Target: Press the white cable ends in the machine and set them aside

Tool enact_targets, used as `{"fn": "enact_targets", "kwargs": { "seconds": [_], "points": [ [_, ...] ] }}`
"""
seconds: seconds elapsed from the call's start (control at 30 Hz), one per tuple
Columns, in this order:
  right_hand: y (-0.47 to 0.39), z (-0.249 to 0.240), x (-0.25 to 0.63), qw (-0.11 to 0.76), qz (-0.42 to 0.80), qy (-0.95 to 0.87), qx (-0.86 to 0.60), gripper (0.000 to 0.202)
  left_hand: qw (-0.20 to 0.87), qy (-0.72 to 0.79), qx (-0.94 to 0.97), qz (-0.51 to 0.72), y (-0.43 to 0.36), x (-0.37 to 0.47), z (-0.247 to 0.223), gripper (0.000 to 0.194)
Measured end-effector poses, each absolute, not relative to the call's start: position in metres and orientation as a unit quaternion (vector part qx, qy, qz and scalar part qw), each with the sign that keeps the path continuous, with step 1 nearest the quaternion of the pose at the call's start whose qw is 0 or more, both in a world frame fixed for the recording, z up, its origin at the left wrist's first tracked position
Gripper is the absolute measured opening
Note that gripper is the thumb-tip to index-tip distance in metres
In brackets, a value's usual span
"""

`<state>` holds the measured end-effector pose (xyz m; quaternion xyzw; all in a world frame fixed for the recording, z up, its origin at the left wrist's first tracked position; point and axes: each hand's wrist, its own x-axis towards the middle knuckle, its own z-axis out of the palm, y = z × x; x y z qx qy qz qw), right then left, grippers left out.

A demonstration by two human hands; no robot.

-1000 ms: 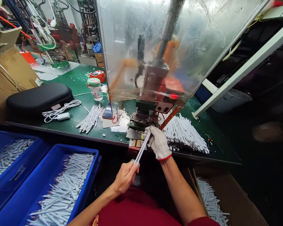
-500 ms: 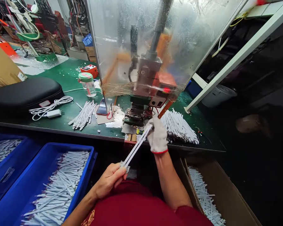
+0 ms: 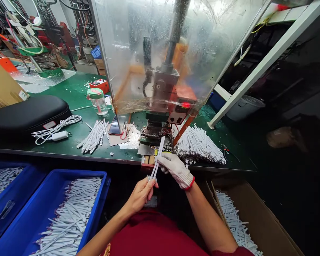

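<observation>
Bare, my left hand (image 3: 142, 195) is closed round the lower end of two thin white strips (image 3: 158, 160), which point up toward a small press (image 3: 154, 128) behind a cloudy clear shield (image 3: 133, 53). My right hand (image 3: 176, 170), in a white glove with a red cuff, pinches the same strips about midway along. The upper ends of the strips stick out free just in front of the press. A large pile of white strips (image 3: 200, 145) lies on the green bench right of the press, and a smaller bunch (image 3: 94, 135) lies to its left.
Blue bins (image 3: 53, 174) full of white strips stand below the bench at left, a cardboard box (image 3: 266, 213) of strips at lower right. On the bench (image 3: 117, 153) are a jar (image 3: 97, 101), a coiled cable (image 3: 60, 129), a black cushion (image 3: 29, 112), a phone (image 3: 114, 127) and pliers (image 3: 225, 151).
My right hand has moved down from the strips' upper ends to their middle. My left hand has moved right and slightly up, and the strips stand steeper. The view has shifted slightly.
</observation>
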<state>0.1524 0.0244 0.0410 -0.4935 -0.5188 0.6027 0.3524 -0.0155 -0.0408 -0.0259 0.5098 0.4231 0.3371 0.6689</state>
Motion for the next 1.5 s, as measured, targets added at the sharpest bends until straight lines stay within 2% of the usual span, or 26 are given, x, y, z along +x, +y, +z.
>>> {"fn": "enact_targets", "kwargs": {
  "seconds": [0.27,0.43,0.87,1.17,1.4,1.5],
  "points": [
    [0.067,0.000,0.141,0.380,0.665,-0.446,-0.463,0.036,0.688,0.440,0.495,0.296,-0.017,-0.016,-0.017,0.056],
    [0.076,-0.008,0.134,0.384,0.674,-0.390,-0.497,0.034,0.695,0.473,0.461,0.284,-0.008,-0.013,-0.011,0.063],
    [0.081,-0.020,0.136,0.408,0.670,-0.383,-0.488,0.034,0.724,0.449,0.422,0.310,-0.005,-0.008,-0.012,0.056],
    [0.074,-0.008,0.134,0.421,0.686,-0.379,-0.456,0.035,0.718,0.440,0.432,0.324,-0.007,-0.009,-0.013,0.053],
    [0.067,-0.005,0.136,0.384,0.683,-0.433,-0.445,0.038,0.747,0.411,0.424,0.305,-0.015,-0.006,-0.014,0.052],
    [0.060,0.011,0.143,0.380,0.679,-0.430,-0.458,0.037,0.761,0.389,0.422,0.303,-0.019,-0.017,-0.013,0.054]
  ]
}}
